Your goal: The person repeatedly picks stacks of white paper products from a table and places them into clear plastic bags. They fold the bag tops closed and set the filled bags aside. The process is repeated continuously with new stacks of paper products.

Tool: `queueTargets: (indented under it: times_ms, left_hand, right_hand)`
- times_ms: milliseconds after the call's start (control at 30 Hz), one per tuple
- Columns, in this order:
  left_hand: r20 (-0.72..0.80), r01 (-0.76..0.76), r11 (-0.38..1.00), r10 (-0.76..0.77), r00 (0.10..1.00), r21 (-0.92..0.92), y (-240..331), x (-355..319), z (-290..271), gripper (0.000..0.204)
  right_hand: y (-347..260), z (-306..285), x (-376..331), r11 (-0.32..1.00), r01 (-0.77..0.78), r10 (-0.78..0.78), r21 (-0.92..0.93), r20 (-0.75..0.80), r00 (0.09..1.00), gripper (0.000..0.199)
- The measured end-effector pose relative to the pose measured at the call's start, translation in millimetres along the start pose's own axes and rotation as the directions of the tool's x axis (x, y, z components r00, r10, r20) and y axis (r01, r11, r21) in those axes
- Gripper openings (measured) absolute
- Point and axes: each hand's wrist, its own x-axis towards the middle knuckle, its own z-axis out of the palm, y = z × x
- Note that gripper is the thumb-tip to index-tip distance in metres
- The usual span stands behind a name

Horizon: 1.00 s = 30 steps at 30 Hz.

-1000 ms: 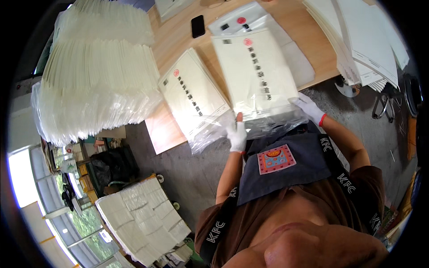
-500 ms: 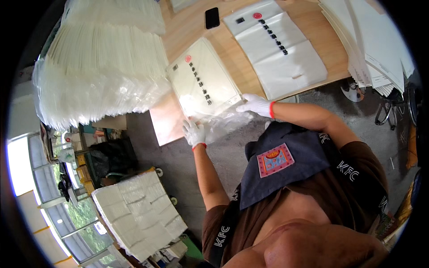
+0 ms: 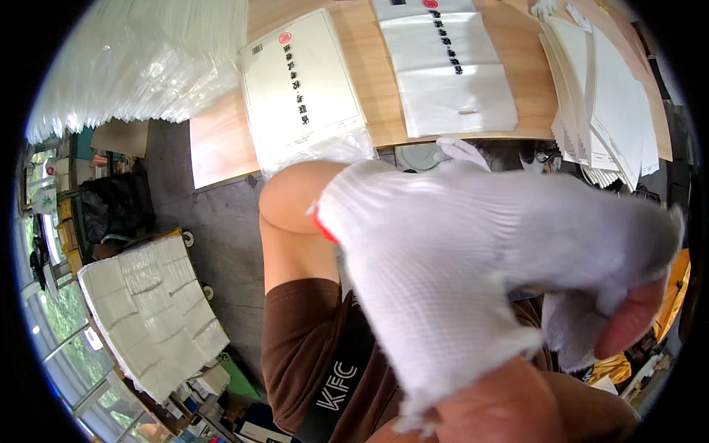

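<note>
My left hand (image 3: 473,251), in a white knitted glove with a red cuff, is raised very near the camera and covers much of the right half of the view. Its fingers are spread and curved, thumb apart, with bare skin at some tips; nothing shows in it. Behind it, near the table edge, a bit of white glove (image 3: 461,153) seems to be my right hand; its fingers are mostly hidden. On the table lies a stack of cream printed sheets (image 3: 325,81) in a clear plastic bag, untouched by my left hand. Right of it lies a flat white printed plastic bag (image 3: 450,88).
A tall pile of clear plastic bags (image 3: 148,59) stands at the table's left. Fanned white papers (image 3: 598,96) lie at the right end of the wooden table (image 3: 532,66). A wrapped white bundle on a cart (image 3: 151,310) stands on the floor at lower left.
My left hand has left the bagged stack and come up close to the camera. My right hand is now mostly hidden behind it. The view has shifted, and the phone is out of sight.
</note>
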Motion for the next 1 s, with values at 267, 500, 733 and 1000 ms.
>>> queueTargets:
  times_ms: [267, 500, 733, 1000]
  left_hand:
    - [0.106, -0.028, 0.992, 0.041, 0.994, -0.126, -31.5, 14.3, 39.1, 0.032]
    - [0.146, -0.025, 0.988, 0.047, 0.988, -0.151, -45.2, 18.4, 56.4, 0.031]
    - [0.182, -0.025, 0.990, 0.051, 0.982, -0.141, -47.3, 24.3, 74.1, 0.030]
    - [0.324, 0.125, 0.992, -0.117, 0.939, -0.006, -20.7, 13.0, 45.7, 0.029]
  right_hand:
    - [25.9, -19.2, 7.3, 0.998, 0.008, -0.013, 0.059, 0.076, 0.997, 0.023]
    - [20.2, -19.5, 4.7, 0.999, 0.043, -0.043, 0.009, 0.083, 0.996, 0.023]
    - [27.6, -23.2, 8.8, 0.999, 0.034, -0.036, 0.021, 0.093, 0.995, 0.024]
    - [6.6, -4.7, -24.7, 0.684, 0.539, -0.570, -0.491, 0.101, 0.815, 0.026]
